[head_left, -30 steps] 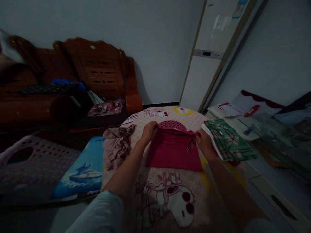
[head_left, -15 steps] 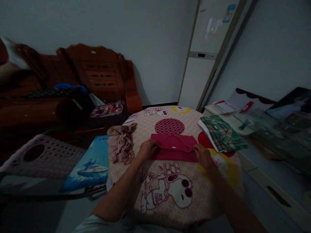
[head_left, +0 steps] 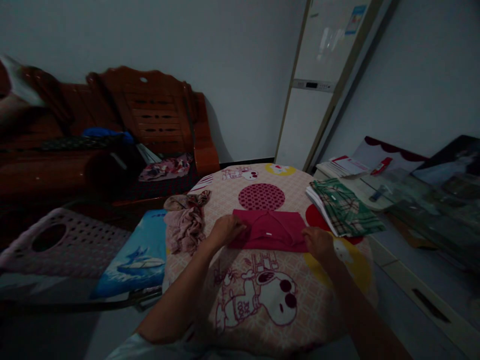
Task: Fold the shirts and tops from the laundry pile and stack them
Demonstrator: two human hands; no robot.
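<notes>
A folded crimson garment (head_left: 270, 231) lies on a round table covered with a pink cartoon-print cloth (head_left: 262, 295). My left hand (head_left: 224, 230) rests on the garment's left edge, fingers curled and pinching the fabric. My right hand (head_left: 318, 243) presses on its right lower corner with the fingers bent over the cloth. A crumpled beige-pink garment (head_left: 187, 220) lies at the table's left, just left of my left hand. A folded green plaid stack (head_left: 343, 210) sits at the table's right edge.
A perforated pink laundry basket (head_left: 63, 242) and a blue printed cushion (head_left: 135, 257) stand left of the table. A dark wooden bench (head_left: 150, 125) with clothes is behind. A tall white cabinet unit (head_left: 318, 85) stands in the corner; papers and glass lie at right.
The crimson garment was folded down from a tall shape into a short flat rectangle. Both hands moved from its far edge toward me and now rest at its side edges.
</notes>
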